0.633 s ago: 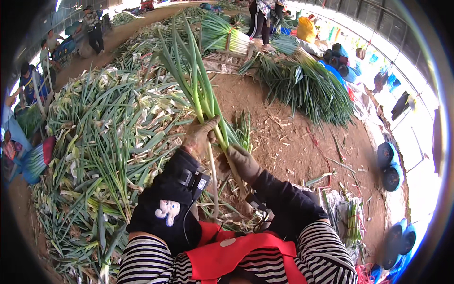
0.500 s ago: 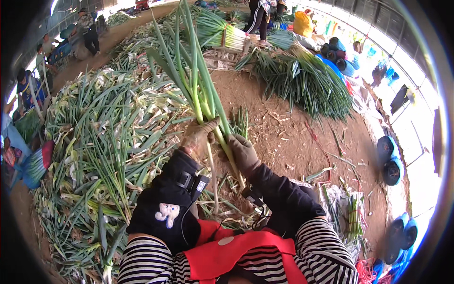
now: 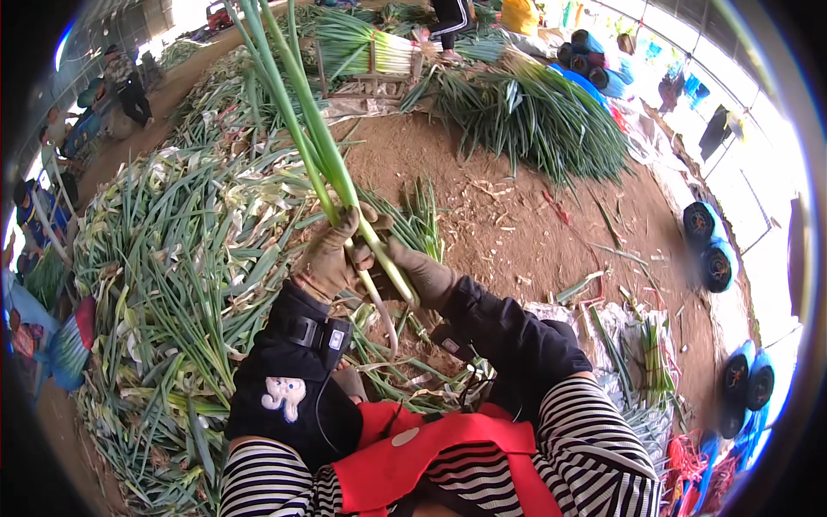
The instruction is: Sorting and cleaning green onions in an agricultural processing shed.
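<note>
Long green onions [image 3: 336,168] slant up from my hands toward the top left, their leaf tips cut off by the picture's upper edge. My left hand [image 3: 330,263], in a brown, dirt-marked glove, is closed round the pale stems. Close beside it, my gloved right hand [image 3: 425,274] is closed on the thicker stem near its lower end. A thinner, whitish stem [image 3: 379,312] hangs below the left hand. My right fingertips are partly hidden behind the stems. Beyond the hands, some green onions [image 3: 422,222] lie on the soil.
A large heap of leaves and peelings [image 3: 164,284] covers the left side. At the back are a tied onion bundle [image 3: 370,50] and a loose onion pile [image 3: 543,121]. Blue rolls [image 3: 708,246] line the right. A small bunch [image 3: 656,358] lies lower right. People stand far left and at the back.
The held onions have come down and nearer, and fewer leaves show at their top. My hands have moved closer together. The whole view has shifted slightly.
</note>
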{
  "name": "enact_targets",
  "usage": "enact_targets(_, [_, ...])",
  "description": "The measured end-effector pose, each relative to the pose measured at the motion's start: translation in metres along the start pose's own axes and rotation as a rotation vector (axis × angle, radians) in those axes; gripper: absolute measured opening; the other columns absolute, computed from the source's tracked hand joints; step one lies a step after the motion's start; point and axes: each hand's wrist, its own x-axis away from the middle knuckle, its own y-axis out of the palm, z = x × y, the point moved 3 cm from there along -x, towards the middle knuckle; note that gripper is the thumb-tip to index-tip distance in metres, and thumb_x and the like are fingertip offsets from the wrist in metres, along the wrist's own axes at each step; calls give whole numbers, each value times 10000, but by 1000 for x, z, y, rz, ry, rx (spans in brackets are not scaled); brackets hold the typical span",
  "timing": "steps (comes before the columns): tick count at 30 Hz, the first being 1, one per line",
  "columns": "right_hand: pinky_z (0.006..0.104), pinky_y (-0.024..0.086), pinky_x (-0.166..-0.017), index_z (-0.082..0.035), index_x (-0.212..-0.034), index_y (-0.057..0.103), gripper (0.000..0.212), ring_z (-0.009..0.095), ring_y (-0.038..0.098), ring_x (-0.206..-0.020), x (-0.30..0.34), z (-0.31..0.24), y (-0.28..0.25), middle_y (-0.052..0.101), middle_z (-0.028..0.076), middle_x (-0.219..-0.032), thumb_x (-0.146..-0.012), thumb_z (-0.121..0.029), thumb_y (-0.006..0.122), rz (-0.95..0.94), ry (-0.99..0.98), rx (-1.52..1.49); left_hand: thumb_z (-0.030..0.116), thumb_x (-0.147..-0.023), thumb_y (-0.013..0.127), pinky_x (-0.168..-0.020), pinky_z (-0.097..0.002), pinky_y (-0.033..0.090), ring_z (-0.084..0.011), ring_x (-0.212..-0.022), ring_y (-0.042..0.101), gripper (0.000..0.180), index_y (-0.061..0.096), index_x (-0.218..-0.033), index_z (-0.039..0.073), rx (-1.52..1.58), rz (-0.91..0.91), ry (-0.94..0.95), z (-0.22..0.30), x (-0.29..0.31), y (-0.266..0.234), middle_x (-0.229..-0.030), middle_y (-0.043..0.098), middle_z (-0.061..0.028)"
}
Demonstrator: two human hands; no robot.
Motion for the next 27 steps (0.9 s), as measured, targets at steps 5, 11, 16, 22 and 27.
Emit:
enact_targets(5, [283, 484, -820, -24, -1233, 514, 435, 165, 599, -924, -3, 3, -10, 619, 66, -1057, -958, -357, 464, 168, -165, 127, 320, -877, 622, -493, -212, 454, -66, -516, 480, 275, 581, -933, 54, -95, -2, -35, 3, -1, 0, -1204, 562, -179])
enact_targets(11, [235, 444, -581, -24, -1230, 470, 409, 96, 506, -607, 7, 1, -49, 536, -14, -746, -972, -341, 447, 372, -200, -148, 335, -887, 604, -493, -207, 487, -54, -493, 467, 281, 588, -909, 55, -92, 6, 19, 3, -6, -6, -1111, 603, -168])
enact_targets(16, [211, 312, -443, -47, -1094, 576, 414, 47, 362, -474, 18, 14, -49, 449, -55, -655, -936, -422, 506, 388, -6, -32, 383, -903, 579, -414, -188, 357, -43, -442, 352, 297, 565, -893, 87, -217, 202, 154, 37, 7, -32, -831, 593, -66])
enact_targets(22, [280, 467, -777, -17, -1108, 598, 416, 131, 584, -866, 37, 22, -46, 639, 46, -922, -808, -277, 719, 297, 58, 632, 412, -866, 629, -391, -183, 312, -39, -443, 357, 342, 566, -890, 77, -348, 539, 180, 56, 19, -51, -754, 590, -46])
enact_targets(27, [343, 468, -754, -36, -1088, 580, 428, 231, 612, -839, 58, 25, -37, 636, 138, -892, -808, -340, 692, 246, 262, 1332, 426, -849, 648, -415, -169, 288, -19, -475, 396, 334, 586, -868, 99, -440, 893, 282, 83, 37, -80, -747, 611, 0])
